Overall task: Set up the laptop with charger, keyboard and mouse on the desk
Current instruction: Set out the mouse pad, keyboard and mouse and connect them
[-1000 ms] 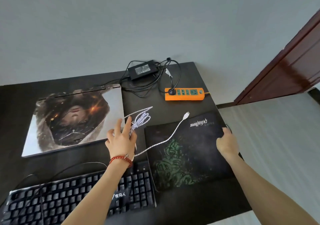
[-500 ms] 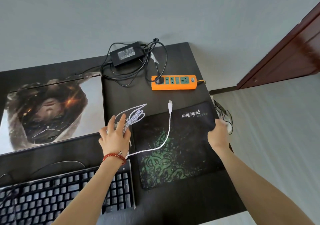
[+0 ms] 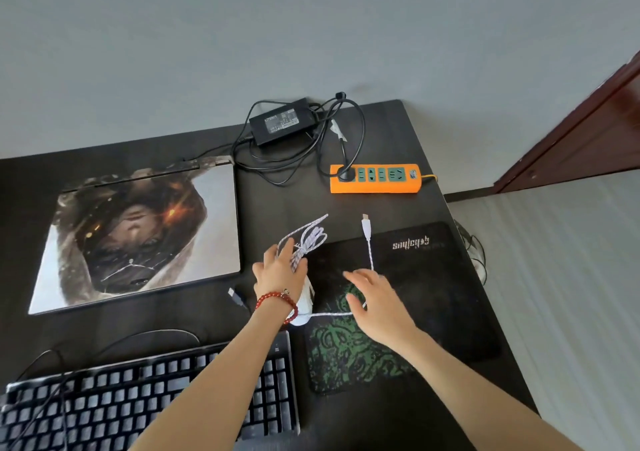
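My left hand (image 3: 280, 274) rests on a white mouse (image 3: 304, 303) at the left edge of the black and green mouse pad (image 3: 433, 294), fingers over its bundled white cable (image 3: 308, 241). The cable's loose end runs across the pad to a USB plug (image 3: 366, 224). My right hand (image 3: 377, 305) hovers open over the pad, beside that cable. The closed laptop (image 3: 138, 235) with a printed lid lies to the left. The black charger brick (image 3: 282, 120) sits at the back, plugged into an orange power strip (image 3: 374, 188). The black keyboard (image 3: 121, 402) lies near me.
A black USB plug (image 3: 236, 296) lies on the dark desk (image 3: 398, 138) between laptop and mouse. Thin cables (image 3: 474, 246) hang off the desk's right edge. A grey wall stands behind the desk, and a dark red door (image 3: 588, 131) is at the right.
My right hand left the mouse pad's right edge and moved left over the pad's middle. My left hand stays on the mouse and cable bundle. The view shifted left.
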